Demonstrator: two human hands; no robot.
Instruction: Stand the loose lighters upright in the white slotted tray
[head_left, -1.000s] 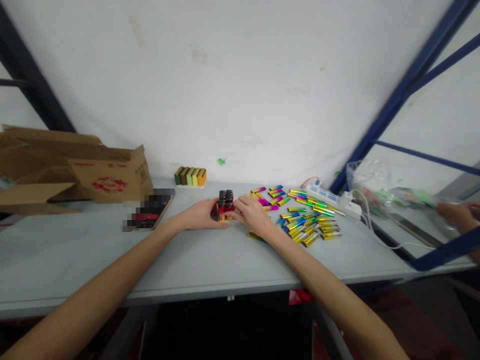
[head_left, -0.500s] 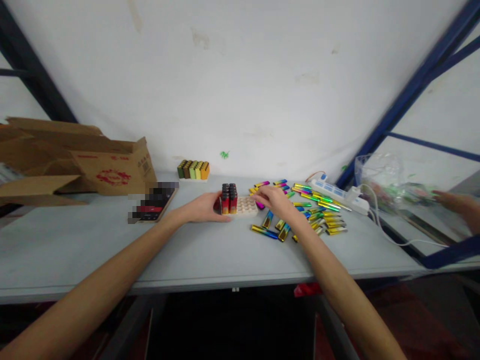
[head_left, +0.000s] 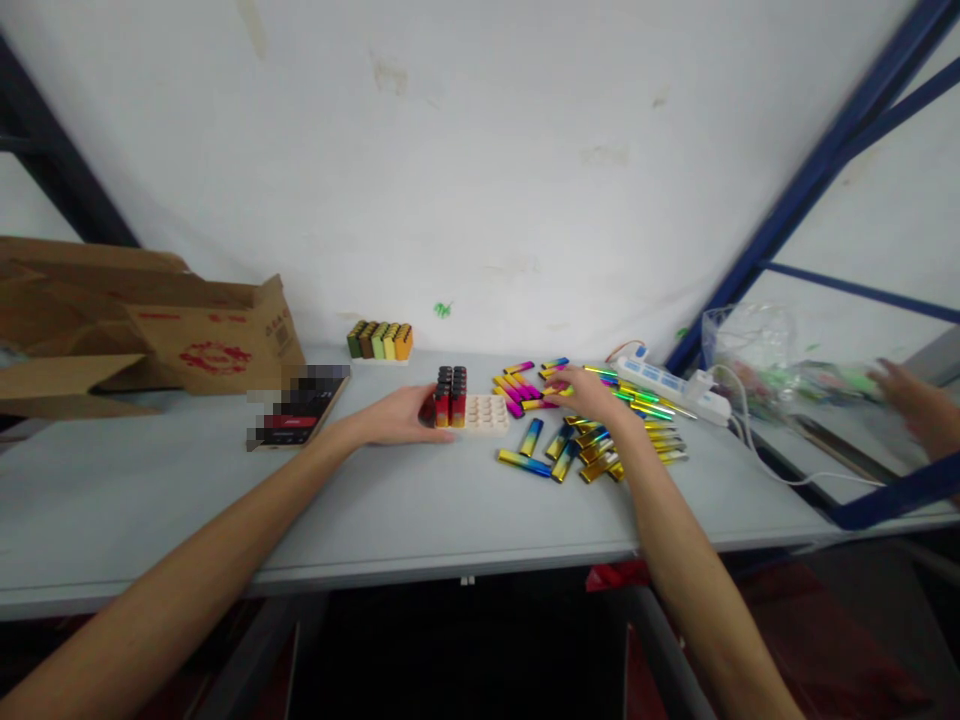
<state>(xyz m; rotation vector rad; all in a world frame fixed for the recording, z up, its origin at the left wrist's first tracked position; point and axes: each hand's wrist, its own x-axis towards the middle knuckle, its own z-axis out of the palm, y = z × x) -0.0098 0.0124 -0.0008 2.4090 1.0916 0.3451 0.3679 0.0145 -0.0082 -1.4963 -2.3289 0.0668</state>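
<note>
My left hand (head_left: 401, 415) is closed around the left end of a white holder tray (head_left: 487, 414), with thumb at the front and fingers behind. Black-topped red and yellow lighters (head_left: 451, 398) stand upright in the tray's left part; the sockets on its right show bare. To the right, my right hand (head_left: 589, 392) reaches over a spread of shiny metallic lighter-sized cases (head_left: 529, 465) in blue, gold, pink and green. Its fingers are stretched out and a little apart, at the pink and yellow cases (head_left: 517, 385). Part of the pile is hidden under that hand and forearm.
A second rack of lighters (head_left: 380, 342) stands against the wall. On the left are an open cardboard box (head_left: 217, 345) and a phone (head_left: 311, 400). At right lie a white power strip (head_left: 675, 388), its cable and a plastic bag (head_left: 750, 345). Another person's hand (head_left: 911, 400) shows beyond the blue frame (head_left: 795, 190).
My right hand has moved right, from the tray's bare sockets to the pile of cases. My left hand stays on the tray. The view has shifted slightly.
</note>
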